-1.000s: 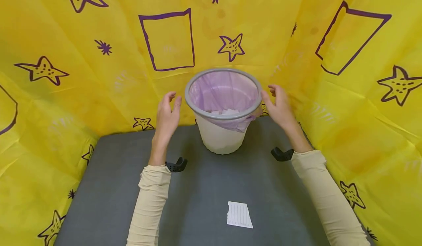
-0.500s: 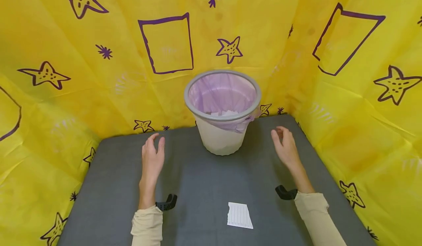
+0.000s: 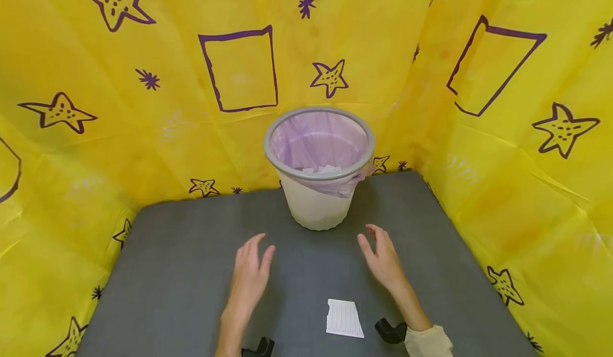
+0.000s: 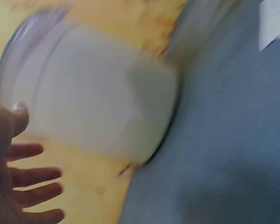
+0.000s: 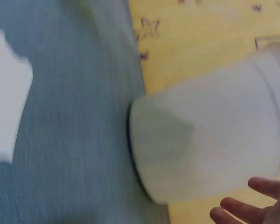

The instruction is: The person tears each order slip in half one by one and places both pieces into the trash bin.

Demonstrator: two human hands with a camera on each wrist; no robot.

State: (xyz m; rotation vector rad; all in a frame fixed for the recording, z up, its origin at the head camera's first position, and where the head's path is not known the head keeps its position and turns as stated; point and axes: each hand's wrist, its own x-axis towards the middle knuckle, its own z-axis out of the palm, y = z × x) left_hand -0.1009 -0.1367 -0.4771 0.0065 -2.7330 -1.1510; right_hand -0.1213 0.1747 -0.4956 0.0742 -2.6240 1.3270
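A white waste bin (image 3: 316,208) with a grey rim stands upright at the back of the grey table. Its purple bin liner (image 3: 318,139) folds over the rim, and white paper scraps (image 3: 328,168) lie inside. Closer to me, a torn piece of lined paper (image 3: 345,318) rests flat on the table. My left hand (image 3: 250,272) is in front of the bin, left of the paper, fingers apart and holding nothing. To the paper's upper right, my right hand (image 3: 385,264) is likewise free, its fingers relaxed. Both wrist views are blurred but show spread fingers with the bin beyond them.
Yellow cloth (image 3: 158,149) printed with purple stars and frames rises behind the table and along both sides. The bin stands close to the back cloth. Grey tabletop (image 3: 182,272) extends to the left of my hands.
Both hands have come away from the sides of the bin, back toward me, and then inward toward the torn paper. The bin and the paper stay where they were on the table.
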